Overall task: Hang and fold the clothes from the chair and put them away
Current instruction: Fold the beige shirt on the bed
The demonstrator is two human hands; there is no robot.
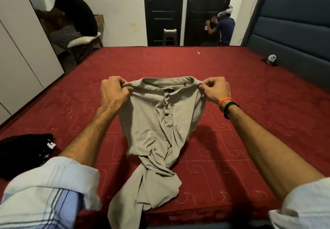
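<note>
A beige button-neck shirt (157, 125) hangs in front of me over the red bed (232, 89). My left hand (114, 93) pinches its left shoulder by the collar. My right hand (215, 89) pinches the right shoulder. The collar is stretched between both hands, front facing me. The shirt's lower part is twisted and bunched, and it trails on the bed down over the near edge. A chair (84, 41) with a pale cushion and dark clothes stands at the back left.
A black folded garment (25, 153) lies on the bed at my left. White wardrobe doors (21, 54) line the left wall. A blue padded headboard (292, 36) runs along the right. A person stands by dark doors (164, 11) at the back, another bends near the chair.
</note>
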